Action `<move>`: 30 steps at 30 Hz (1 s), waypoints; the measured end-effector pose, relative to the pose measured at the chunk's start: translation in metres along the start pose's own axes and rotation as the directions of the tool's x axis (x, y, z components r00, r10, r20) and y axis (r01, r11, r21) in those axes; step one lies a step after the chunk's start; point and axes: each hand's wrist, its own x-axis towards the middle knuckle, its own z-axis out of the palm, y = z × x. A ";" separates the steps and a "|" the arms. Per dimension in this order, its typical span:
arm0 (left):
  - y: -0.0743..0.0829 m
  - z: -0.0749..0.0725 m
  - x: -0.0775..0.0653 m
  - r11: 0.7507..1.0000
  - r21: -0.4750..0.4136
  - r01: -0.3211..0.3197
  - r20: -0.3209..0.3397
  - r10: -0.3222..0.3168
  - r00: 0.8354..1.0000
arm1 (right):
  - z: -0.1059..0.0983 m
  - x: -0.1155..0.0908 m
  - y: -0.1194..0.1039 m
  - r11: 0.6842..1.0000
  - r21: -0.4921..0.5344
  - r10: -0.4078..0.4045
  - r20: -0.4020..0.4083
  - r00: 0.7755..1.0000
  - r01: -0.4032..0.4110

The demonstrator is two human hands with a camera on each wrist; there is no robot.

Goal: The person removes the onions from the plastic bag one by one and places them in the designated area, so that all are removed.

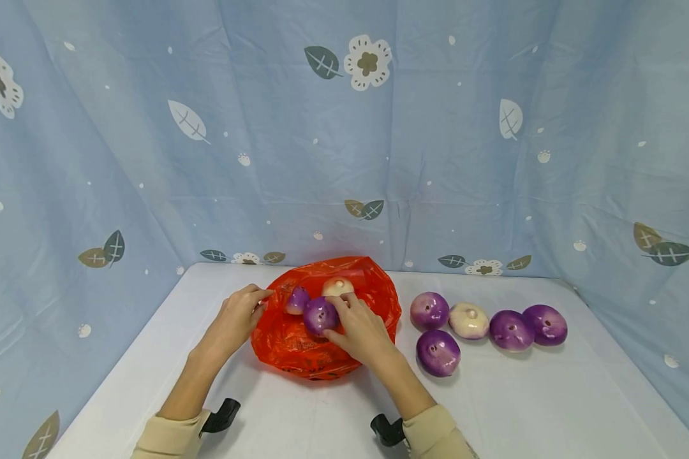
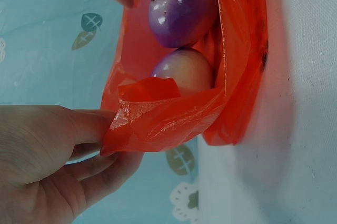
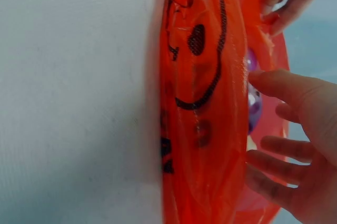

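A red plastic bag [image 1: 298, 363] lies with its mouth wide and holds a purple onion [image 1: 320, 317], a smaller-looking purple onion [image 1: 296, 299] and a white onion [image 1: 337, 285]. My left hand [image 1: 238, 319] pinches the bag's left rim between thumb and fingers, as the left wrist view also shows. Over the right side of the bag, my right hand [image 1: 358, 328] has its thumb and fingers spread beside the front purple onion. Seen from the right wrist, the fingers of this hand [image 3: 305, 145] reach over the bag's rim, relaxed and apart.
To the bag's right on the white table [image 1: 522, 408] sit several more onions: a purple one [image 1: 438, 353] nearest the front, another purple one [image 1: 429, 310], a white one [image 1: 469, 320] and two purple ones [image 1: 511, 331] side by side. A blue patterned curtain [image 1: 436, 159] hangs behind.
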 end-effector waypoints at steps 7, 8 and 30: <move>0.000 0.000 0.000 1.000 -0.004 0.010 0.010 -0.010 1.000 | 0.009 0.003 -0.001 1.000 0.003 0.005 0.005 1.000 -0.005; 0.000 0.000 0.000 1.000 -0.003 0.008 0.008 -0.008 1.000 | 0.011 0.003 0.000 1.000 0.002 0.004 0.006 1.000 -0.004; 0.000 0.001 0.001 1.000 -0.013 0.007 0.005 -0.007 1.000 | 0.021 0.013 0.000 0.999 0.030 0.025 0.011 1.000 -0.026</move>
